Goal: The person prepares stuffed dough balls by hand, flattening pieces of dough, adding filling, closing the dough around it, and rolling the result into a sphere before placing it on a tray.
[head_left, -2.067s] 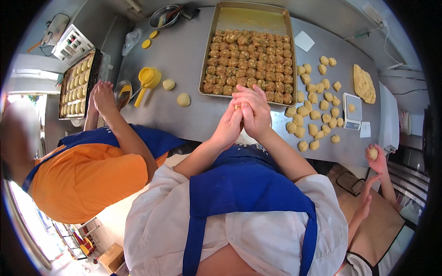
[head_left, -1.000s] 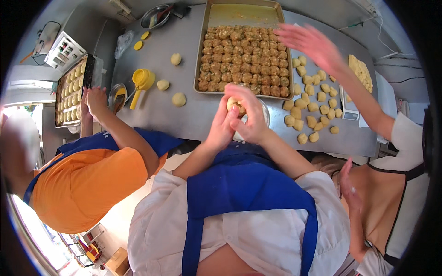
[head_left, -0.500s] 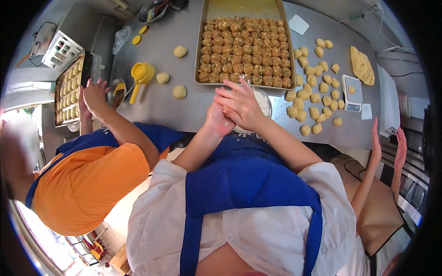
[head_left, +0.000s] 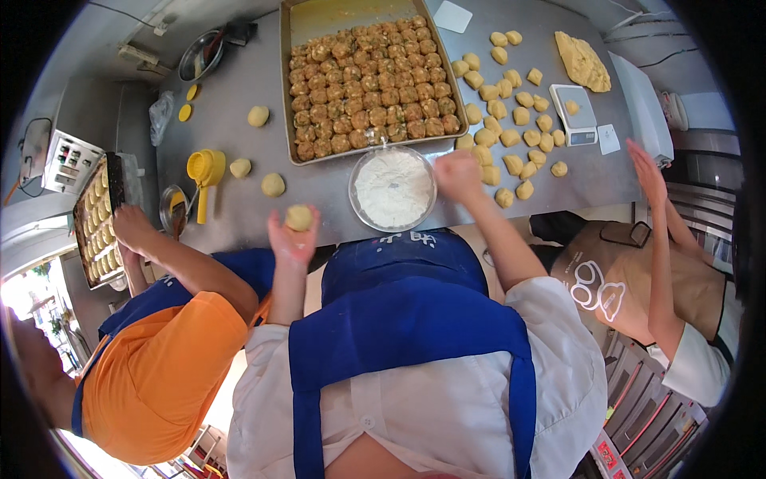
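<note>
A round, pale yellow dough ball (head_left: 299, 217) rests on the upturned fingers of my left hand (head_left: 292, 243), just off the table's front edge. Curled into a fist, my right hand (head_left: 459, 176) is between the flour bowl and the cut dough pieces; what it may hold is hidden. The clear bowl of white flour (head_left: 392, 188) stands in front of me, between my hands. To its right lie several small yellow dough pieces (head_left: 522, 116). Behind the bowl, a metal tray (head_left: 319, 17) holds rows of brown filling balls (head_left: 369, 83). Three smooth dough balls (head_left: 273, 185) sit on the left.
A yellow cup-like tool with a handle (head_left: 206, 169) and a metal bowl (head_left: 173, 209) are at left. Beside me, an orange-sleeved co-worker (head_left: 171, 367) reaches toward a tray of pastries (head_left: 97, 227). A dough slab (head_left: 582, 62) and scale (head_left: 574, 112) lie right, near another person's hands (head_left: 648, 172).
My hands have parted from being pressed together. The left moved left, showing the dough ball; the right moved right and closed into a fist. The view shifted, and the right-hand person's hands came together.
</note>
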Demonstrator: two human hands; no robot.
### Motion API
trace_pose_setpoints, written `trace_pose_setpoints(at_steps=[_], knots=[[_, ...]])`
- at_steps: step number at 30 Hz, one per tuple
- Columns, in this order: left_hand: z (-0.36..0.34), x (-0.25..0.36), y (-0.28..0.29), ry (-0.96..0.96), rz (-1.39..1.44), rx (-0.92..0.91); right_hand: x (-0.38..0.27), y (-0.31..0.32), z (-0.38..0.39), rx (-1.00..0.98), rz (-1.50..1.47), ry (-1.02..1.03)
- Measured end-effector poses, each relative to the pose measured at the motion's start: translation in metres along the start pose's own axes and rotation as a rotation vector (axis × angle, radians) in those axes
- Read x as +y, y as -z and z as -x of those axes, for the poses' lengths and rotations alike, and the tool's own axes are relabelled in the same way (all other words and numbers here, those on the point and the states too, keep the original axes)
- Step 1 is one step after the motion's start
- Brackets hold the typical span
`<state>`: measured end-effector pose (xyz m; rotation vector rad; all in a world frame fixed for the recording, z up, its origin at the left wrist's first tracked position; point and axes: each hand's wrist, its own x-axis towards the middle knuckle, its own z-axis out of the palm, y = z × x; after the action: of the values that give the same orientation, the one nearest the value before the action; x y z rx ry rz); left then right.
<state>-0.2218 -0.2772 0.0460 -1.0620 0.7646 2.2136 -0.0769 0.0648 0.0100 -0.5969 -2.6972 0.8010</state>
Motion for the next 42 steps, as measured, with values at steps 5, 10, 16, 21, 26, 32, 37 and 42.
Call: trace_pose_setpoints(at_steps=[5,10,16,21,26,32,37,42], knots=[[0.004,0.027,-0.013,-0.144,0.060,-0.055,0.062,0.022,-0.011,0.350,0.508,0.125],[-0.001,-0.007,-0.019,-0.044,-0.241,-0.182,0.070,-0.005,-0.004,0.145,0.428,0.081],[-0.006,-0.055,-0.003,0.113,-0.271,-0.121,0.053,0.005,0.015,0.286,0.150,0.071],[-0.004,-0.070,-0.005,0.159,-0.317,-0.178,-0.019,-0.001,0.018,0.089,0.049,0.480],[0.004,-0.075,-0.027,0.182,-0.361,-0.235,-0.030,-0.024,0.009,-0.085,0.133,0.543],[0.014,-0.091,-0.081,0.380,-0.329,-0.493,-0.117,-0.005,0.007,0.086,-0.338,0.611],[0.007,-0.083,-0.084,0.232,-0.514,-0.606,-0.148,0.050,-0.026,0.065,-0.355,0.762],[0.078,-0.098,-0.124,0.196,-0.389,-0.602,-0.187,0.046,-0.013,0.224,-0.607,0.768]])
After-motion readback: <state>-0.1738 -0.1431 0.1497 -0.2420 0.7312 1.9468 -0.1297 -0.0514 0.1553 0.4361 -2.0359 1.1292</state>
